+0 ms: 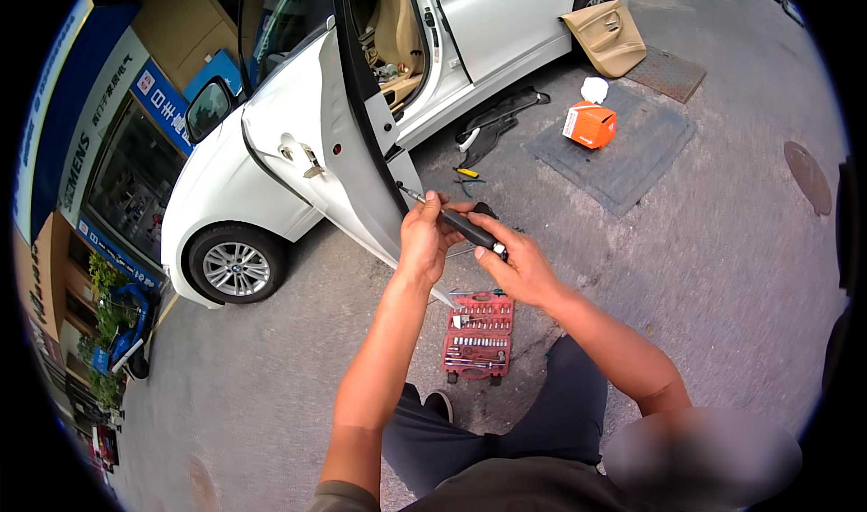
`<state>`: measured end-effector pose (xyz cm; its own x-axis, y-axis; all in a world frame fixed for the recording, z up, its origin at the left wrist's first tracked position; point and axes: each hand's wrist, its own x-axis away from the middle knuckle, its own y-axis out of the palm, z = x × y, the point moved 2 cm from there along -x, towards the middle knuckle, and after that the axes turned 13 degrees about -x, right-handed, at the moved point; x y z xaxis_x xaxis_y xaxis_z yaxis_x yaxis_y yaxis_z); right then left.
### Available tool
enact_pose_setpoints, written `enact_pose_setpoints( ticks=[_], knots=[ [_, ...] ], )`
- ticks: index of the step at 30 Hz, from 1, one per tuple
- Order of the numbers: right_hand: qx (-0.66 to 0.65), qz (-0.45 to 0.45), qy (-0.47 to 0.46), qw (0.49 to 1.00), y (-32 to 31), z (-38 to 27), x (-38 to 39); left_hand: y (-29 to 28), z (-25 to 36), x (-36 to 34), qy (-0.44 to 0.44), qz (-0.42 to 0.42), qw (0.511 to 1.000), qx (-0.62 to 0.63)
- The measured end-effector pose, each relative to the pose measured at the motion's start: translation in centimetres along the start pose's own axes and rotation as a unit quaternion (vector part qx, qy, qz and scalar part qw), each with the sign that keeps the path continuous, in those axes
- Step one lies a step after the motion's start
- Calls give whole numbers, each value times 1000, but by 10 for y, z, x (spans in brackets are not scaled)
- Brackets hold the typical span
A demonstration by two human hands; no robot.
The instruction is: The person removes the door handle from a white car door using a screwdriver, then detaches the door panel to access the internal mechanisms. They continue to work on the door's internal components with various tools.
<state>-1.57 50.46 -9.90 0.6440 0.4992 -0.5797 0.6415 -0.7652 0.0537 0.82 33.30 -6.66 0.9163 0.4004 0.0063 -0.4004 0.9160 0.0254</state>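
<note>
A screwdriver with a black handle [467, 228] and a thin metal shaft points up and left toward the edge of the open white car door [316, 182]. My left hand [423, 239] is closed round the front of the tool, where the shaft meets the handle. At the handle's rear end, beside a shiny metal cap, the fingers of my right hand [519, 264] grip it. The shaft's tip lies at the door edge; whether it sits in a screw is too small to tell. Below my hands, a red socket set case [479, 318] lies open on the ground.
A beige door panel [607, 41] leans against the white car [506, 20]. An orange box [591, 125] and a white crumpled item [594, 89] rest by a dark ground plate [623, 173]. Black trim [492, 128] and yellow-handled pliers [468, 174] lie beside the sill.
</note>
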Motion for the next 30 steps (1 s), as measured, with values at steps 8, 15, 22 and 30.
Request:
enact_pose_setpoints(
  ticks=[8, 15, 22, 30],
  knots=[
    [82, -11, -57, 995, -6, 18, -5, -8, -1, -11, -18, -19, 999, -37],
    [321, -92, -107, 936, -23, 1, -25, -14, -14, -21, 21, -87, 991, 103],
    [-113, 100, 35, 988, -10, 30, -24, 9, -18, -11, 36, -124, 979, 155],
    [-471, 133, 100, 866, -5, 29, 8, 15, -15, 3, 60, -83, 985, 141]
  ],
)
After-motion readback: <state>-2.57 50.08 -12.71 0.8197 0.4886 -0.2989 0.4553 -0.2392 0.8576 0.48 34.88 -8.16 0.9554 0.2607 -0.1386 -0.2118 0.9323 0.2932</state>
